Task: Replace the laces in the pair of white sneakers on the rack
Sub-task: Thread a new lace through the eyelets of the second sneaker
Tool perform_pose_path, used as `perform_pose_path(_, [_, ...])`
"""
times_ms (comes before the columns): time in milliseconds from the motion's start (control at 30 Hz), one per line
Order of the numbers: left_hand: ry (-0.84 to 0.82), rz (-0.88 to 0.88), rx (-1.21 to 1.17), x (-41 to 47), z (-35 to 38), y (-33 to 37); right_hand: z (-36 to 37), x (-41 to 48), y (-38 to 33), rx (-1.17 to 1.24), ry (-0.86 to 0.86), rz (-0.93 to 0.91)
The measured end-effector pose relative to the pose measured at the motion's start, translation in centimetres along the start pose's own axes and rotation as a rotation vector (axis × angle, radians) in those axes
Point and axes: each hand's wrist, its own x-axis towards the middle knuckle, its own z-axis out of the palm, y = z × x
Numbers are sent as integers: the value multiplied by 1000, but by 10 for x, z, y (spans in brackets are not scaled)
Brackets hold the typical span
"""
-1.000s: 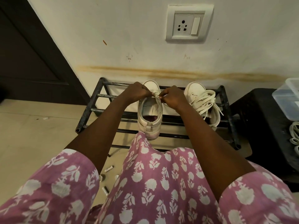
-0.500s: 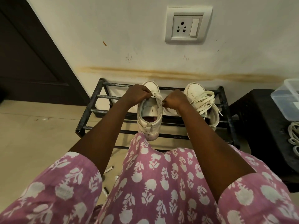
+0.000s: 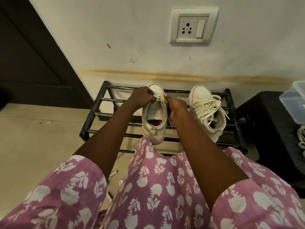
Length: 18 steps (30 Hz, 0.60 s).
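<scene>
Black metal rack stood on pale tiled floor against stained cream wall. Socket above, dark door at left. Black stool at right carried clear box and loose laces. Insole print too blurred to read. 2 white sneakers sat on rack bars, toes toward wall, heels toward person, long axes crossing bars: open sneaker, laced sneaker. Left hand and right hand met over open sneaker's toe end, fingers of both curled, pinching lace.
</scene>
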Motion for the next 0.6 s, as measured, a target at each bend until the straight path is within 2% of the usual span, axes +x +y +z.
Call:
perform_pose_path(100, [-21, 7, 1, -1, 1, 1, 7, -5, -2, 340, -14, 110])
perform_pose_path(333, [-66, 67, 99, 1, 3, 2, 9, -12, -2, 464, 170, 89])
perform_pose_path(433, [-81, 93, 153, 2, 4, 3, 11, -11, 4, 477, 92, 17])
perform_pose_path(533, [-102, 131, 236, 1, 5, 4, 12, -13, 3, 525, 174, 33])
perform_pose_path(600, [-118, 144, 281, 1, 5, 5, 12, -15, -2, 560, 216, -30])
